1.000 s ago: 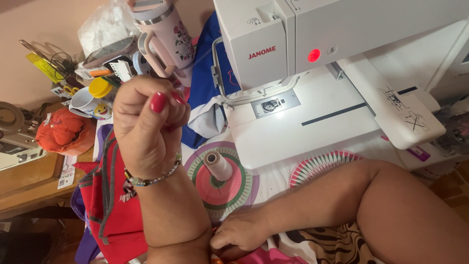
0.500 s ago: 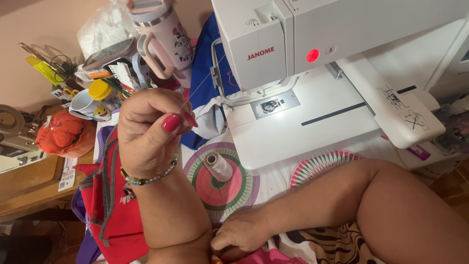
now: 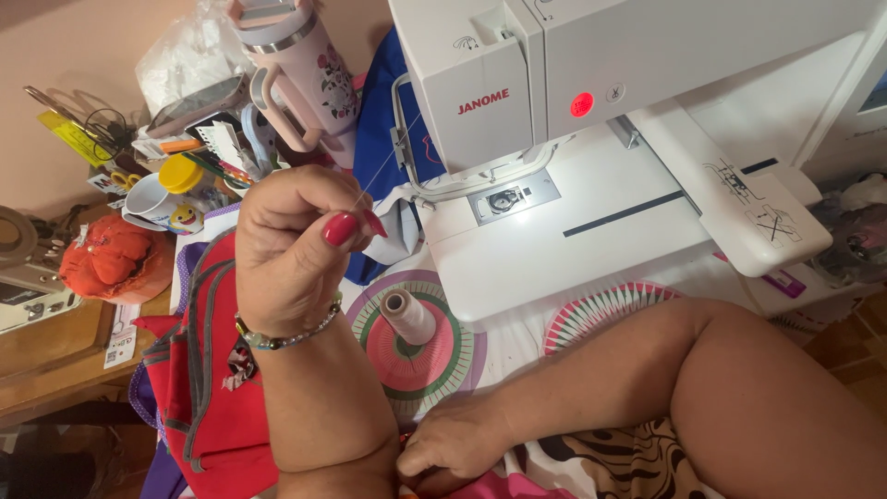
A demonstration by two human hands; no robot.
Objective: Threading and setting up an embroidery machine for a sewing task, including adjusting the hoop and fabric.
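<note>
While the left hand (image 3: 296,249) is raised above the surface, its fingers (image 3: 340,228) are pinched tight on a fine, pale thread (image 3: 386,164) that runs taut up toward the white embroidery machine (image 3: 591,102). The thread looks as if it reaches the machine's head, though where it ends there is too fine to tell, and I cannot tell whether it has reached the needle. A cream thread cone (image 3: 407,315) lies on the round patterned cloth (image 3: 434,356) just below the machine's bed — apart from both hands. The right hand (image 3: 453,439) rests low, at the bottom edge of the view, fingers curled against something pink that is mostly hidden; what it grips, if anything, cannot be made out. Judging by this, threading is under way but not finished — the bed under the needle is bare, with no fabric in place. A red bag (image 3: 208,388) lies beside the left forearm, and a pink tumbler (image 3: 300,69) stands behind.
</note>
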